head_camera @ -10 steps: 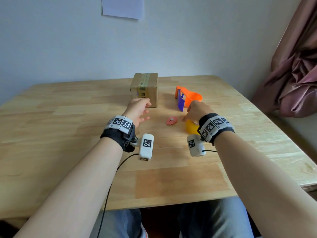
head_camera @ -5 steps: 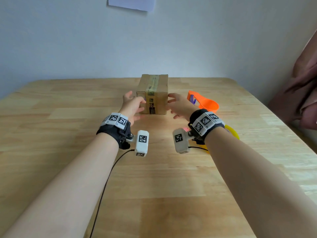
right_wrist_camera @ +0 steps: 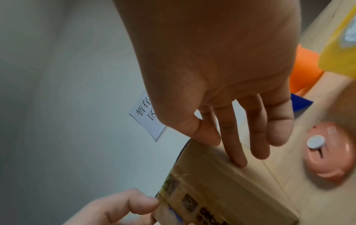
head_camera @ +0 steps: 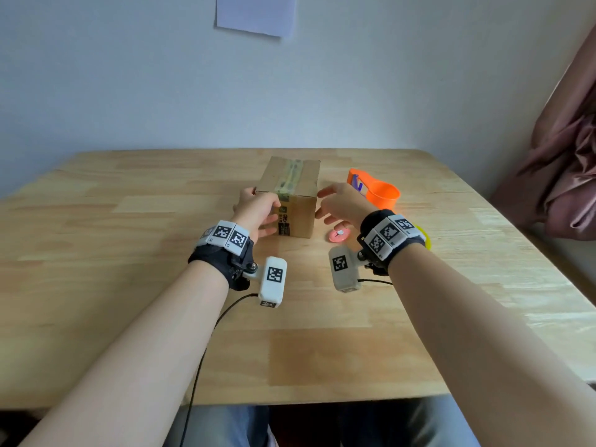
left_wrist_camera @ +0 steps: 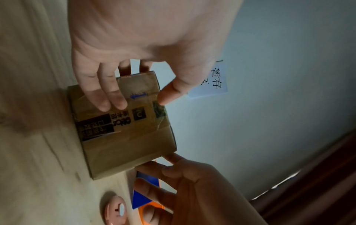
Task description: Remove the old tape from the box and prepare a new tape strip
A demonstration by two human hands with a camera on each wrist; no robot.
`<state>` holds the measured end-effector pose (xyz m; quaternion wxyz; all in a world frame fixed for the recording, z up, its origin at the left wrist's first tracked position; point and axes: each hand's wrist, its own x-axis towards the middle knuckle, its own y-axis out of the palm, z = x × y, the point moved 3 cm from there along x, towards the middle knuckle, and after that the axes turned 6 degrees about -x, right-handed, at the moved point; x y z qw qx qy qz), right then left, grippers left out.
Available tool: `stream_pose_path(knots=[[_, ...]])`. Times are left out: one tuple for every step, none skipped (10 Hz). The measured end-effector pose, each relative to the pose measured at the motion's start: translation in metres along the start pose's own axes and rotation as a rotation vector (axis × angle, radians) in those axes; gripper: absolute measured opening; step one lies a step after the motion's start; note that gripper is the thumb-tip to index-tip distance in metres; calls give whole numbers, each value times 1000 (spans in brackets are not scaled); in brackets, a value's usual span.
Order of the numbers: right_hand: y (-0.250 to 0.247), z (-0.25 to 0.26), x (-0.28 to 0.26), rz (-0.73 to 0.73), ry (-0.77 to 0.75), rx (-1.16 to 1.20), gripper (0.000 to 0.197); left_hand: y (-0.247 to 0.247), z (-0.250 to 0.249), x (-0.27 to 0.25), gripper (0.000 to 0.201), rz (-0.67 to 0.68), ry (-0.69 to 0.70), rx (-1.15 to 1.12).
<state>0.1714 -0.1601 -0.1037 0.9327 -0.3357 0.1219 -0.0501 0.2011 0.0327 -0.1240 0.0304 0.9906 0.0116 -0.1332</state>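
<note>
A small cardboard box [head_camera: 298, 206] stands on the wooden table [head_camera: 129, 253], with old, wrinkled tape [head_camera: 289, 176] running over its top and down the front. My left hand [head_camera: 266, 214] grips the box's front left corner. In the left wrist view its fingers [left_wrist_camera: 113, 97] lie on the printed front face and its thumb [left_wrist_camera: 169, 94] rests at the top edge. My right hand [head_camera: 325, 204] is open, its straight fingertips [right_wrist_camera: 239, 161] touching the box's right side. An orange tape dispenser [head_camera: 377, 190] lies to the right of the box.
A pink round disc [head_camera: 338, 236] lies on the table just right of the box, under my right hand. A yellow tape roll [head_camera: 425, 237] peeks out behind my right wrist. A paper note [head_camera: 256, 12] hangs on the wall, and a curtain [head_camera: 558, 169] hangs at right.
My right hand left the yellow roll and came to the box's right side. My left hand went forward and closed round the box's left corner.
</note>
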Motion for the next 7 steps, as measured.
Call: stream_pose_path(knots=[[3,0,-21,26,-2,-8,44,-5,5,-18,70,-26,8,15],[2,1,-28,40,1,-32,42,-5,8,-25,68,-25,-5,44],[2,5,-39,60,-2,-52,39,-5,7,-33,63,-21,-29,66],[1,7,-44,81,6,-74,38,-8,6,-34,58,-20,-61,87],[-3,11,-51,65,3,-118,35,-11,3,-36,64,-14,-82,147],[-17,25,-53,8,-22,-103,34,-14,-21,-36,77,-75,-4,272],[-45,51,-56,-135,-90,-27,28,-13,-67,-38,73,-75,132,272]])
